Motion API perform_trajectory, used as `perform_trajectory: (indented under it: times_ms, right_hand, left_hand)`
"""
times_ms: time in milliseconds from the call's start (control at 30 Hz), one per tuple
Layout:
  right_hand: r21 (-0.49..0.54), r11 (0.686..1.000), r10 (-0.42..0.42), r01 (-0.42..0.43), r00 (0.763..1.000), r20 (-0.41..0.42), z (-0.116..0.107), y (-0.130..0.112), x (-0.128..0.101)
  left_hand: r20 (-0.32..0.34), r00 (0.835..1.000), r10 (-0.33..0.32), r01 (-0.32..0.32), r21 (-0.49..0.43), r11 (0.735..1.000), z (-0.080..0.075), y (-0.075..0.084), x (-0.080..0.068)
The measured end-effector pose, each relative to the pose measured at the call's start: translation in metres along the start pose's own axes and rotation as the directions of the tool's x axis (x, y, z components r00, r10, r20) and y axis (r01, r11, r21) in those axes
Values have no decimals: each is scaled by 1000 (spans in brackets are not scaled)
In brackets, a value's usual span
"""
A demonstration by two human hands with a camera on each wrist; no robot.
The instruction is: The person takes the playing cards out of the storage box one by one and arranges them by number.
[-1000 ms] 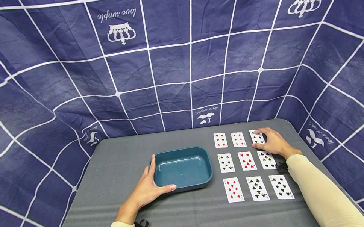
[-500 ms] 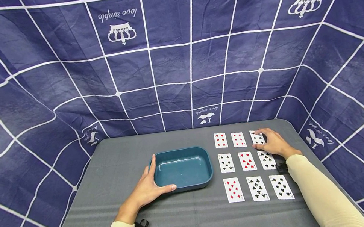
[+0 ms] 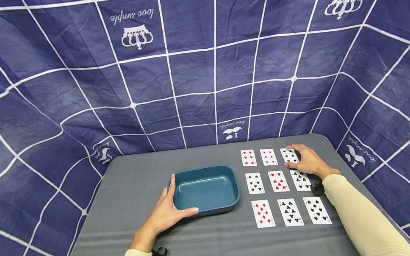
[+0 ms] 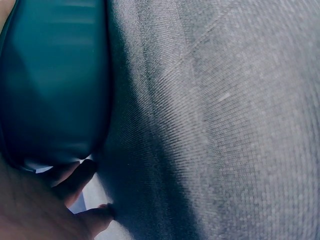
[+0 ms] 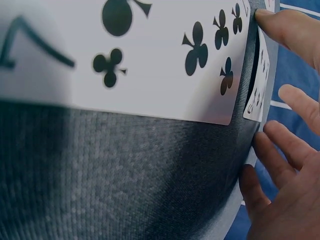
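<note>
My left hand [image 3: 166, 213] grips the left end of a teal rectangular container [image 3: 205, 190], thumb along its near side and index finger on the left rim. The left wrist view shows the other fingers curled at the end of the container. At the far right, my right hand [image 3: 308, 161] pinches a black-suited playing card [image 3: 288, 156] between thumb and fingers at its near and far edges. In the right wrist view this card [image 5: 258, 82] shows a dark gap along one edge, beyond a flat seven of clubs [image 5: 165, 65]. Part of the pinched card is hidden by the hand.
Several face-up playing cards lie in three rows right of the container, including a red-heart card [image 3: 248, 158], a diamond card [image 3: 263, 214] and a spade card [image 3: 317, 210]. A grey cloth [image 3: 205, 252] covers the table. Blue checked curtains [image 3: 198, 73] enclose the back and sides.
The card at the right hand has shifted very slightly to the left. Both hands and the container have stayed almost still.
</note>
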State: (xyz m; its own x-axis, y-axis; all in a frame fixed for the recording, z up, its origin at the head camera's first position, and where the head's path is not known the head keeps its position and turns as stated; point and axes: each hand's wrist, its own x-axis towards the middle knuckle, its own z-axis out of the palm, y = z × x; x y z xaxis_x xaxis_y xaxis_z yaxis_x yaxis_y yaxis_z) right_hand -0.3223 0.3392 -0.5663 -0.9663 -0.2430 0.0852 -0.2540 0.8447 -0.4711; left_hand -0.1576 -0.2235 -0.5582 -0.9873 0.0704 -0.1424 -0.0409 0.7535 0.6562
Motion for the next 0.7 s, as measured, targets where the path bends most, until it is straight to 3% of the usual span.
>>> perform_trajectory:
  times_ms: [700]
  right_hand:
    - [28, 1000, -6, 6, 1000, 8, -7, 2, -7]
  left_hand:
    - [8, 1000, 7, -7, -1, 1000, -2, 2, -2]
